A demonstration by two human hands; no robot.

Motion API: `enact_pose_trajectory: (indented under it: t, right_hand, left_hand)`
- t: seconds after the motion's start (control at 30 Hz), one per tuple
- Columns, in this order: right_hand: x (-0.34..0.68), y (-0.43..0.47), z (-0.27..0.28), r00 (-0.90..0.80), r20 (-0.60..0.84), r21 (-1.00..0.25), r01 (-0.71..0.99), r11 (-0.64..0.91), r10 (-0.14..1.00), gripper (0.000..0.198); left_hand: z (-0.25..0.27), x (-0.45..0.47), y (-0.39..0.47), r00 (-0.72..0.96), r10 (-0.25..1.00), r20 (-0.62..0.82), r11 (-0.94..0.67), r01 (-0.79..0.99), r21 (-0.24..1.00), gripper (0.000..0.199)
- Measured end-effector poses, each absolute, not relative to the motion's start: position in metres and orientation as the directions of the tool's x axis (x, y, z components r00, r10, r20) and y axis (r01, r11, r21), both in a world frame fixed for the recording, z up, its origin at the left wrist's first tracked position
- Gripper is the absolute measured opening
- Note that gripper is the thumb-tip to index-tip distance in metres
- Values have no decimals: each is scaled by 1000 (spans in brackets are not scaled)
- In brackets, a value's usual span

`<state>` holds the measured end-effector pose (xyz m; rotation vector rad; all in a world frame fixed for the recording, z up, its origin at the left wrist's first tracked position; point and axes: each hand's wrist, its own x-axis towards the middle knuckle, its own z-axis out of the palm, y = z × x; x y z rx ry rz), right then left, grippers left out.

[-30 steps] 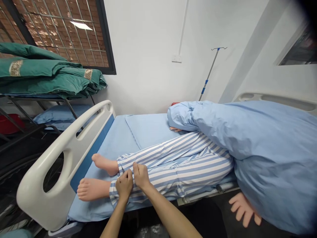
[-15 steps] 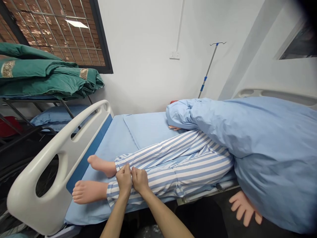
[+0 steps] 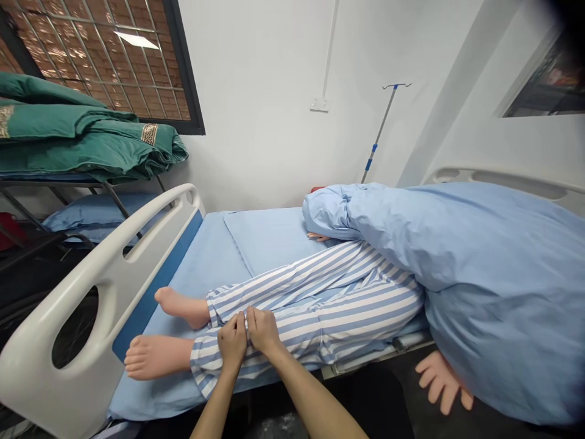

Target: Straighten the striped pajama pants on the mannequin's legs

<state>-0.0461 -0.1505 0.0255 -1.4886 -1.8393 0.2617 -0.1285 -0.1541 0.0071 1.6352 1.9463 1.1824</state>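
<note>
A manikin lies on the bed in blue-and-white striped trousers (image 3: 347, 326), its bare near foot (image 3: 158, 356) and far foot (image 3: 183, 306) toward the footboard. My left hand (image 3: 233, 339) is closed on the near trouser leg, a little above the ankle. Right beside it, knuckles almost touching, my right hand (image 3: 264, 331) is closed on the same leg's cloth. Both sets of fingertips are tucked out of sight. A light-blue quilt (image 3: 493, 262) covers the manikin's upper body, and one manikin hand (image 3: 443, 379) hangs over the near bed edge.
The white footboard (image 3: 109, 292) rises on the left, with a blue sheet (image 3: 269, 235) spread over the mattress. Green folded bedding (image 3: 91, 143) lies on a rack under the barred window. Behind the bed stands an IV pole (image 3: 379, 137) against the wall.
Both closed hands have shifted slightly up the near trouser leg, away from the foot. The view has moved a little to the right. The manikin and quilt look unchanged.
</note>
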Motion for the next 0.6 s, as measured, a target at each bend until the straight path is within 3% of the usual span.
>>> enact_pose_trajectory:
  t: [0.13,0.27,0.37,0.6]
  right_hand:
    - [-44,-148,16,-1,400,-575,779,251,917,46]
    - [-41,-141,17,58,385,-662,713,232,921,50]
    - [-38,-138,17,99,367,-736,639,224,925,52]
    - [-39,-137,12,149,328,-800,569,190,933,48]
  left_hand:
    - [17,-124,-151,-315,930,191,-7,502,865,34]
    - [43,-112,-143,-394,908,143,-37,266,963,34]
    - [50,-102,-139,-403,901,164,-92,192,977,34]
    - [15,-97,-144,-331,927,176,-12,442,897,32]
